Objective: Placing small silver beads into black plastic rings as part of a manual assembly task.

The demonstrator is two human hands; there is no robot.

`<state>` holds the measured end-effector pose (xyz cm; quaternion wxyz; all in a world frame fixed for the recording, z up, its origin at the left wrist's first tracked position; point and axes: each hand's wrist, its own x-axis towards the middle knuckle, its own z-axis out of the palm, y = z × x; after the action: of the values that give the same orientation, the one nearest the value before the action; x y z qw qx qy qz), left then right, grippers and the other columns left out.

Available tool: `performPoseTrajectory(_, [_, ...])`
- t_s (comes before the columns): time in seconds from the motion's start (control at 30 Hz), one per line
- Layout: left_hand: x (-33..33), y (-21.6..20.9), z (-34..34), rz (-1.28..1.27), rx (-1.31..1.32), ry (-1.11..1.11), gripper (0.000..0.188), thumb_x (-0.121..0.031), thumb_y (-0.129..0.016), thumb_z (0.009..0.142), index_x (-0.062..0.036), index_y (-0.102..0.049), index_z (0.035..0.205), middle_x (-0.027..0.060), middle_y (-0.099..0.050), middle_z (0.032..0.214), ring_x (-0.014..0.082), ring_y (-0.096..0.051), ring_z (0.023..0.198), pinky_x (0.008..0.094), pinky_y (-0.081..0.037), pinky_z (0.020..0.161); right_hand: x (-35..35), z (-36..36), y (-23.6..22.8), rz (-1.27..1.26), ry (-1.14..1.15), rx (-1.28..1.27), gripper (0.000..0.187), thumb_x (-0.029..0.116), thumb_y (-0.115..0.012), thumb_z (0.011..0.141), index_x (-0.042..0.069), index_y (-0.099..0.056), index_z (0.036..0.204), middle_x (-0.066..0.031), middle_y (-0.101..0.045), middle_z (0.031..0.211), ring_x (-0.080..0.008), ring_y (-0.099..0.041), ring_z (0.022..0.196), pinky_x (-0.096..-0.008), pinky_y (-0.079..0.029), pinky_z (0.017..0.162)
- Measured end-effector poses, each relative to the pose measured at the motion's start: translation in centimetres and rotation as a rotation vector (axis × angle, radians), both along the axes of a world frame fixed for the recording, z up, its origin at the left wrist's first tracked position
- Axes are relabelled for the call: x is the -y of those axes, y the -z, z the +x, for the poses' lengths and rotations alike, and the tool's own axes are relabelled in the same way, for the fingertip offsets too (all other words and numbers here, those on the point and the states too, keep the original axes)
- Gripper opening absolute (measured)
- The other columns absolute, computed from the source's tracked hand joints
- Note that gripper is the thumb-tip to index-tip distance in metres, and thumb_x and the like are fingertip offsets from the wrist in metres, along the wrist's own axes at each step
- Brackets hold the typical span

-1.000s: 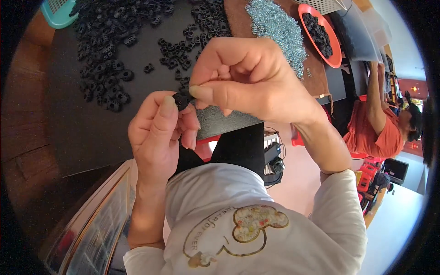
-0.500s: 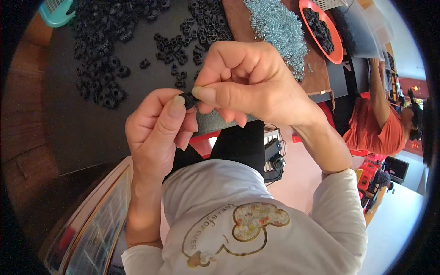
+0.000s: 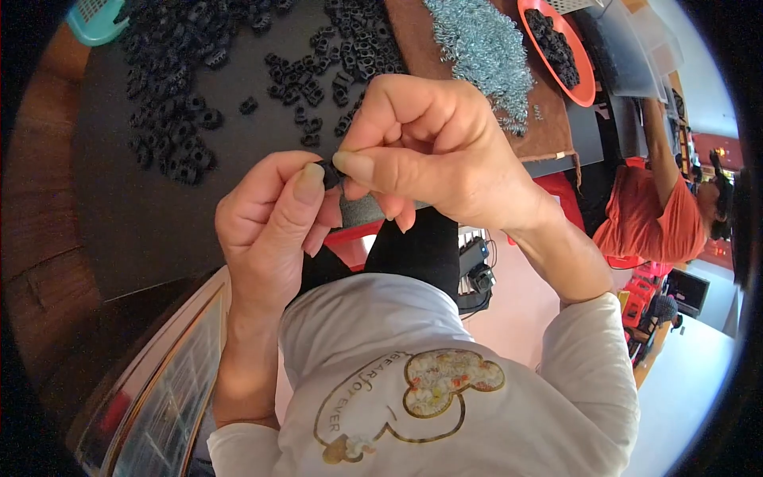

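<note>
The left hand (image 3: 266, 215) holds one small black plastic part (image 3: 328, 175) between thumb and index finger, and its other fingers are curled loosely below. The right hand (image 3: 445, 155) comes from the right side, with the tips of its thumb and index finger pressed together at the right edge of this same part. I cannot tell whether these fingers pinch the part itself or some smaller piece, because the thumb covers the place. The important relation is this: the part lies just to the left of the right fingertips and just to the right of the left thumb, so both hands are equally near to it. Its long axis cannot be read, since the fingers hide most of its shape. Both hands are above the near edge of the dark worktop (image 3: 183, 230). On the far left lies a big heap of similar black parts (image 3: 167, 91) (one single part (image 3: 248, 105) is apart from it, to its right). Farther to the right, many small metal springs (image 3: 481, 60) are spread on a brown mat (image 3: 548, 143), and beside them stands an orange plate (image 3: 587, 91) with more black pieces (image 3: 552, 52).
</note>
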<state>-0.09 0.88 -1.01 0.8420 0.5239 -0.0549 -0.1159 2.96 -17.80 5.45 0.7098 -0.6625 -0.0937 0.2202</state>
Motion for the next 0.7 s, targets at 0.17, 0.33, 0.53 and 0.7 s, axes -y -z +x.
performPoseTrajectory(0.17, [0.3,-0.2,-0.1,0.021,0.034,-0.006,0.020,-0.021,-0.059,0.095,-0.0030,-0.063,0.103,0.0029,-0.067,0.078,0.0028,-0.054,0.056,0.0139,-0.040,0.046,-0.1,-0.4,0.2,-0.039,0.020,0.056,0.007,0.001,-0.065,0.088,-0.001,-0.060,0.084,-0.0038,-0.065,0.071,-0.0048,-0.056,0.053,-0.0189,-0.046,0.046])
performPoseTrajectory(0.33, [0.5,-0.2,-0.4,0.087,0.072,-0.065,0.020,-0.020,-0.058,0.096,-0.0014,-0.063,0.101,0.0024,-0.065,0.075,0.0028,-0.052,0.055,0.0154,-0.035,0.043,-0.2,-0.6,0.2,-0.045,0.035,0.088,0.005,0.000,-0.063,0.088,-0.001,-0.060,0.084,-0.0033,-0.064,0.072,-0.0046,-0.056,0.053,-0.0189,-0.046,0.047])
performPoseTrajectory(0.53, [0.2,-0.3,-0.4,0.121,0.099,-0.010,0.022,-0.020,-0.056,0.097,-0.0002,-0.063,0.101,0.0042,-0.064,0.074,0.0043,-0.052,0.054,0.0172,-0.035,0.043,0.1,-0.3,0.4,-0.029,0.010,0.114,0.008,0.003,-0.063,0.088,0.000,-0.059,0.082,-0.0011,-0.062,0.069,-0.0044,-0.055,0.056,-0.0203,-0.044,0.048])
performPoseTrajectory(0.7, [0.2,-1.3,-0.5,0.151,0.083,0.058,0.022,-0.018,-0.053,0.099,0.0012,-0.063,0.094,0.0017,-0.061,0.070,0.0020,-0.044,0.054,0.0170,-0.035,0.049,0.7,0.3,-0.3,-0.152,-0.098,0.258,0.009,0.005,-0.066,0.087,-0.001,-0.059,0.083,-0.0028,-0.062,0.069,-0.0042,-0.053,0.062,-0.0225,-0.043,0.053])
